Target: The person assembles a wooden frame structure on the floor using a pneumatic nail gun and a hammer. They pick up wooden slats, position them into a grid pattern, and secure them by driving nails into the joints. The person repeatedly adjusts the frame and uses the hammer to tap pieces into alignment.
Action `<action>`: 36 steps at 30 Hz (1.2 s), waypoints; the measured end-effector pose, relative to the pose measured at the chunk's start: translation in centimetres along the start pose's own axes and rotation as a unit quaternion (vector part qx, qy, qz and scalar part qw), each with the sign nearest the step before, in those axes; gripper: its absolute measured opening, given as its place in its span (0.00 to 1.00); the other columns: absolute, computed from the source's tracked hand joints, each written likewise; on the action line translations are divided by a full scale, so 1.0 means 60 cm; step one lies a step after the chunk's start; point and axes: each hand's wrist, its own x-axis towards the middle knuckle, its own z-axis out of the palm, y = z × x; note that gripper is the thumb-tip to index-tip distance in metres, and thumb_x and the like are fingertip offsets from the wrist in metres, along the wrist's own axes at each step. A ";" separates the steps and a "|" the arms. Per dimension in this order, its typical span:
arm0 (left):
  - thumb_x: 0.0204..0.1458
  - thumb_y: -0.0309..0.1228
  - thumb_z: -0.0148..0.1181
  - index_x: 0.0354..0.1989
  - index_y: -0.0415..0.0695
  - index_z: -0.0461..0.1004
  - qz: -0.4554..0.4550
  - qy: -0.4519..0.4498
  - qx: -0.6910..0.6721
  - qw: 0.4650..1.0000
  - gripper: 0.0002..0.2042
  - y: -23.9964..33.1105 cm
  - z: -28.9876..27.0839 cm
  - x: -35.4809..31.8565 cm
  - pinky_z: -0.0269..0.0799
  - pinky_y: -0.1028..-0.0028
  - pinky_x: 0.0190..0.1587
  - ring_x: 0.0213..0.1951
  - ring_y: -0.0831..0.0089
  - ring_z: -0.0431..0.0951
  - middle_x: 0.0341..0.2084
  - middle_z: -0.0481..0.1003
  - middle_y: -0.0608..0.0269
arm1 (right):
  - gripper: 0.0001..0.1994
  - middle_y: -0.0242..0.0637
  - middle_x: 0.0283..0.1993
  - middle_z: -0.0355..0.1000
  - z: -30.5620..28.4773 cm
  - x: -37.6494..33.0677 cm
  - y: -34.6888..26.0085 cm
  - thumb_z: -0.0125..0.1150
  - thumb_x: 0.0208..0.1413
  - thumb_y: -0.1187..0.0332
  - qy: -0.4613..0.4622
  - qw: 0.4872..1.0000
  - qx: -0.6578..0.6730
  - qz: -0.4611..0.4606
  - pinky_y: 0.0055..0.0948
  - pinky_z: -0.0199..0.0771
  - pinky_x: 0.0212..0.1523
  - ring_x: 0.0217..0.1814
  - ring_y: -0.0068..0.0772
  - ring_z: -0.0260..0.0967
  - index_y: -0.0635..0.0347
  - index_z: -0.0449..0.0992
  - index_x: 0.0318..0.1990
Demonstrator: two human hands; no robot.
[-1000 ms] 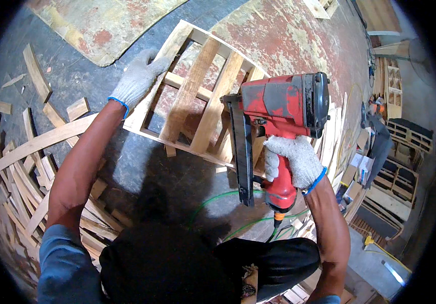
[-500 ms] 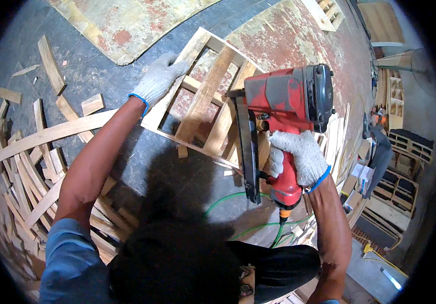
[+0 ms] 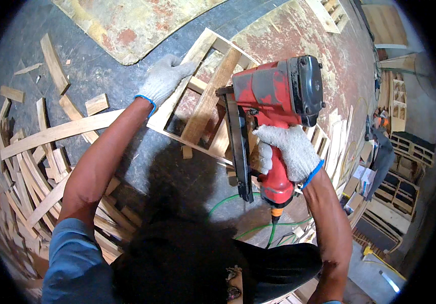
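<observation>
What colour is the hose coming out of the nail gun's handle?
Green: the hose below the red nail gun, seen in the head view.

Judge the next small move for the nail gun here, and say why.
Probably lower the red nail gun so its nose meets a slat of the wooden frame. The right hand grips its handle with the tool raised above the wood, while the left hand is pressed on the frame's edge.

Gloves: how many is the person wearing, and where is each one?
2. The left glove rests on the wooden frame on the floor; the right glove grips the handle of the red nail gun.
</observation>
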 end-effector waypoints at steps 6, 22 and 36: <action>0.57 0.59 0.61 0.42 0.32 0.82 0.052 -0.026 0.052 0.997 0.33 0.006 -0.006 -0.007 0.74 0.56 0.47 0.39 0.50 0.83 0.34 0.81 0.37 | 0.15 0.37 0.19 0.73 0.002 -0.003 -0.008 0.69 0.61 0.61 -0.026 0.996 -0.062 -0.062 0.32 0.68 0.18 0.16 0.31 0.69 0.62 0.80 0.28; 0.65 0.51 0.56 0.53 0.32 0.81 0.020 -0.015 -0.107 0.994 0.29 -0.012 0.001 -0.003 0.74 0.63 0.51 0.44 0.61 0.83 0.45 0.84 0.45 | 0.11 0.36 0.18 0.70 0.065 0.025 -0.090 0.67 0.62 0.64 -0.057 0.997 -0.031 -0.028 0.34 0.69 0.17 0.14 0.32 0.68 0.60 0.76 0.31; 0.60 0.30 0.50 0.39 0.40 0.71 0.294 0.194 0.140 0.926 0.07 -0.086 0.026 0.035 0.70 0.54 0.45 0.40 0.45 0.74 0.34 0.72 0.44 | 0.14 0.39 0.17 0.72 0.075 0.042 -0.123 0.65 0.63 0.62 -0.076 0.989 -0.126 -0.035 0.34 0.69 0.17 0.14 0.34 0.69 0.62 0.77 0.28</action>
